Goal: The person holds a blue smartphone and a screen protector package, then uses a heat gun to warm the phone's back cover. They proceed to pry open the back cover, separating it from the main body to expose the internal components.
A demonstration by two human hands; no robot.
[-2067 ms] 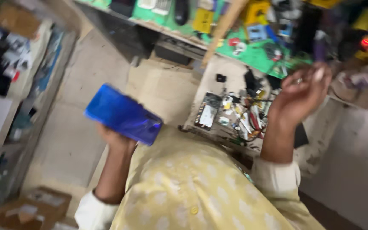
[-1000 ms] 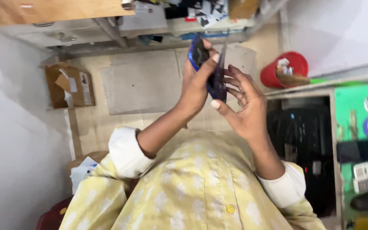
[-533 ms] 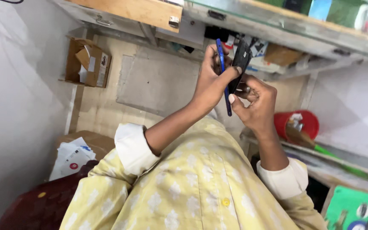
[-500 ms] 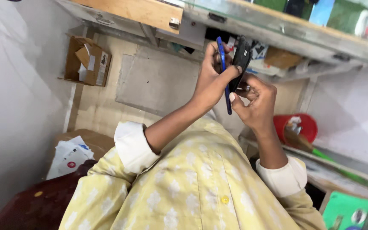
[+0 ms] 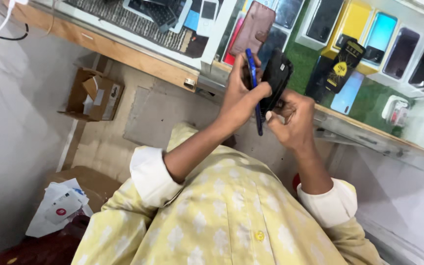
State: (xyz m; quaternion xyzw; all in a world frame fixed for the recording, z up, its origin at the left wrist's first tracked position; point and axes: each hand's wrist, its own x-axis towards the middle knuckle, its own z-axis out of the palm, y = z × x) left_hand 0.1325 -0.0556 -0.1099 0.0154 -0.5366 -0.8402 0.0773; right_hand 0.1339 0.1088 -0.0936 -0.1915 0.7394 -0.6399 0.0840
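I hold a phone edge-on in front of me, over the lip of a glass counter. My left hand (image 5: 239,98) grips its thin blue back panel (image 5: 254,91), thumb hooked over the edge. My right hand (image 5: 293,118) holds the black phone body (image 5: 276,78) from below and behind. The two parts stand slightly apart at the top and meet near my fingers. Both sleeves are pale yellow with white cuffs.
A glass display counter (image 5: 369,132) holds several phones, a brown wallet case (image 5: 253,24) and a yellow box (image 5: 354,22). An open cardboard box (image 5: 96,95) sits on the floor at left. Papers and a card (image 5: 60,208) lie near my knee.
My view swung from a workbench down past the floor and up to the counter. The blue phone, first in my left hand alone, is now held by both hands with the back parted.
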